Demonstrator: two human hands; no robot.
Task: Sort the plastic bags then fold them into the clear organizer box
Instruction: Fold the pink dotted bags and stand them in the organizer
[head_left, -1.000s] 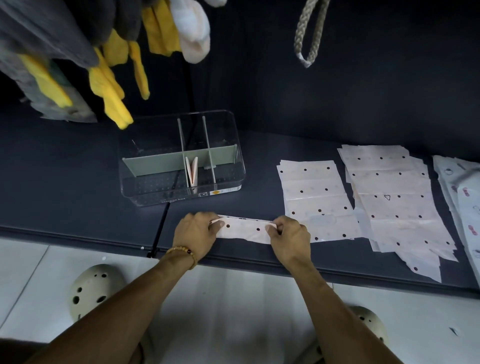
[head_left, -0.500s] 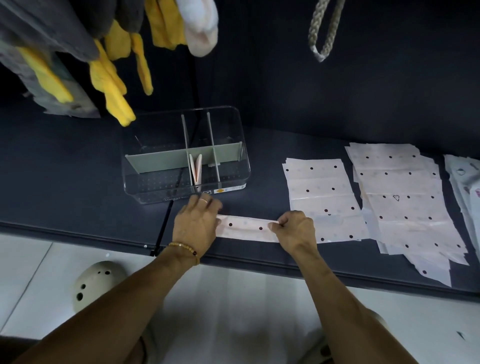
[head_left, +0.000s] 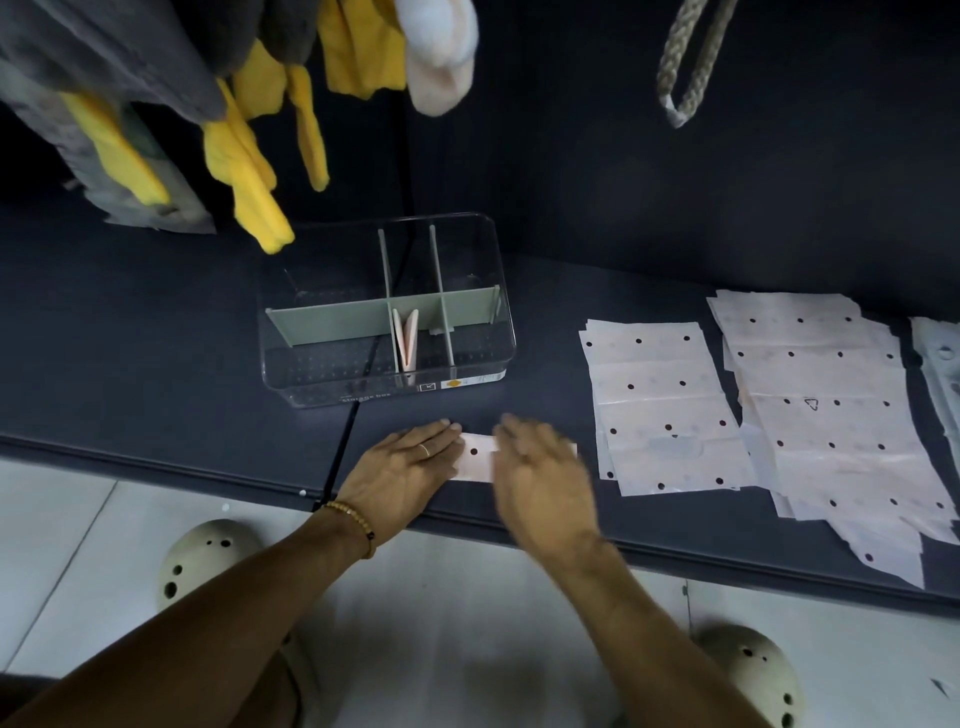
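- Folded plastic bag (head_left: 480, 457), pale pink with dark dots, lies as a narrow strip near the front edge of the dark table (head_left: 156, 364), its long axis running left to right.
- Left hand (head_left: 405, 467) lies flat on the strip's left end, fingers straight and together, pointing right; a ring and a beaded bracelet (head_left: 353, 519) show.
- Right hand (head_left: 545, 478) covers the strip's right part with fingers spread apart and straight; it is blurred, so I cannot tell whether it touches the bag.
- Just behind the hands stands the clear organizer box (head_left: 384, 384), split by grey dividers; 1 folded pink bag (head_left: 406, 340) stands upright in the narrow middle front compartment. Its front label reads "Storage box".
- Right of the box, 2 stacks of flat dotted bags lie side by side: the smaller stack (head_left: 660, 410) nearer the hands, the longer stack (head_left: 831, 415) beyond it, bearing a small triangle mark.
- Farthest back, yellow and grey cloths (head_left: 244, 171) and a braided rope loop (head_left: 685, 67) hang above the table.
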